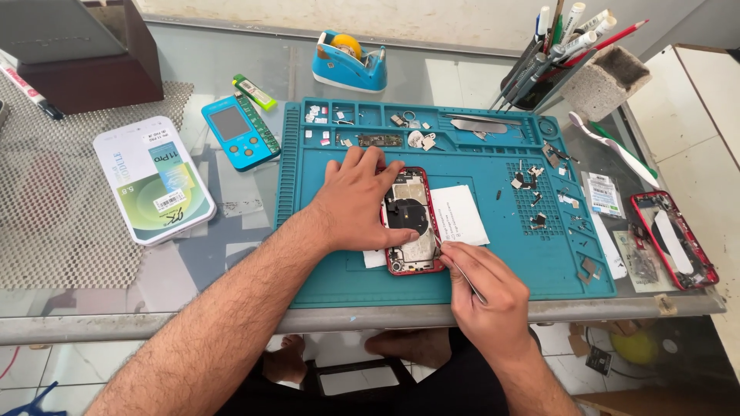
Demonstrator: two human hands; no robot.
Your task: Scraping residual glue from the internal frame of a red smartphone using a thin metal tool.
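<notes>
Steel tweezers pinched in my right hand, tips at the lower right edge of the opened red phone. Left hand flat, fingers spread, pinning it to the teal repair mat. Picking at internals, I'd judge; next needs a steady lift.

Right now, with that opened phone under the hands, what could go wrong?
The thin metal tweezers in the right hand could slip and scratch parts inside the opened red phone that the left hand steadies. The tiny loose screws and brackets on the teal repair mat could scatter if bumped.
</notes>
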